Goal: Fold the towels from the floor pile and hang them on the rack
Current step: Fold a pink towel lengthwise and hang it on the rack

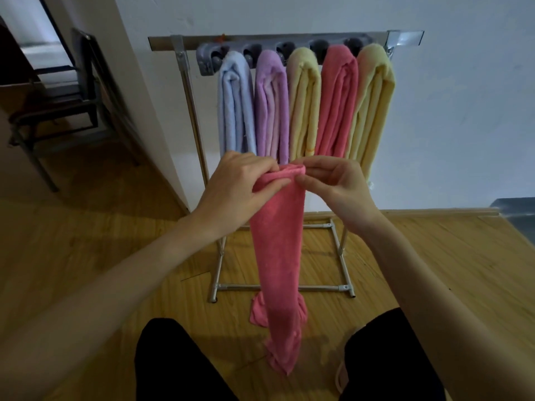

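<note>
Wooden floor (86,256), yellowish planks, filled the lower field of view, meeting a white wall (463,111) behind. Against that wall stood the metal rack (192,117), with a horizontal top bar, upright poles and a tubular base frame resting on the floor. A grey holder strip (207,63) with round sockets ran along the top bar. Five folded towels hung from it side by side, each touching its neighbour: pale blue towel (233,111) at the far left, then purple towel (272,111), yellow towel (304,111), hung pink towel (337,105), and a second yellow towel (373,111) at the far right. A dark chair (58,105) sat beyond the wall corner at upper left, slightly blurred. The person's legs in black trousers (179,369) showed at the bottom edge. The held pink towel (278,256) was gathered lengthwise into a long narrow strip, raised in front of the rack; its lower end lay crumpled on the floor between the knees. Left hand (240,186) gripped the top of the strip, fingers curled over the fabric from the left side. Right hand (333,180) pinched the same top edge from the right, thumb and fingertips closed on the rolled rim. Both hands sat close together, just below the hanging towels' lower ends.
</note>
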Demonstrator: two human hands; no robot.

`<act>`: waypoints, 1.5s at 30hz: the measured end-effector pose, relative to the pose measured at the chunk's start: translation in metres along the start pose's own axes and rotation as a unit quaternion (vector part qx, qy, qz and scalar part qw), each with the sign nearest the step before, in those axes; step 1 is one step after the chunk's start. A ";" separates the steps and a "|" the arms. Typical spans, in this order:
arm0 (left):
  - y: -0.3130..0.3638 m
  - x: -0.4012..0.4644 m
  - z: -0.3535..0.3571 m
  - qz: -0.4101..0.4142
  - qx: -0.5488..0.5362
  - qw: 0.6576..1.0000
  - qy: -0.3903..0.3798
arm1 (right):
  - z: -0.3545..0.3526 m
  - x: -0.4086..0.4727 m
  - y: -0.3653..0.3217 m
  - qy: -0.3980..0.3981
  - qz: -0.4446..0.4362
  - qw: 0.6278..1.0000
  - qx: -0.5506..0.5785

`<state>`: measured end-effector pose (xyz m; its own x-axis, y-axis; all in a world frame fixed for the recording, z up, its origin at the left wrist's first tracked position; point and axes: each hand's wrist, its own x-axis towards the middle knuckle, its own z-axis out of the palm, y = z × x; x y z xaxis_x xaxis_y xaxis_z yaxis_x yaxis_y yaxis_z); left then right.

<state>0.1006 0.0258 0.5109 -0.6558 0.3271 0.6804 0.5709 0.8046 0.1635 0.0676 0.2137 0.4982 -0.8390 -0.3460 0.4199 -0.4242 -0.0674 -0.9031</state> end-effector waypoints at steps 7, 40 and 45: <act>-0.025 -0.054 0.016 -0.226 -0.222 0.949 -0.008 | 0.017 0.011 0.005 0.035 0.031 0.998 0.034; -0.048 -0.048 0.046 -0.298 -0.416 0.814 -0.274 | 0.000 -0.071 0.152 -0.048 0.437 0.874 -0.206; -0.037 -0.023 0.020 -0.231 -0.400 0.794 -0.394 | 0.003 -0.055 0.125 -0.232 0.270 0.878 -0.320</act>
<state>0.0844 -0.0011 0.4750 -0.8122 0.5509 -0.1921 0.1030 0.4595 0.8822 0.0613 0.2213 0.3620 -0.8109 -0.5192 -0.2698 -0.2358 0.7120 -0.6614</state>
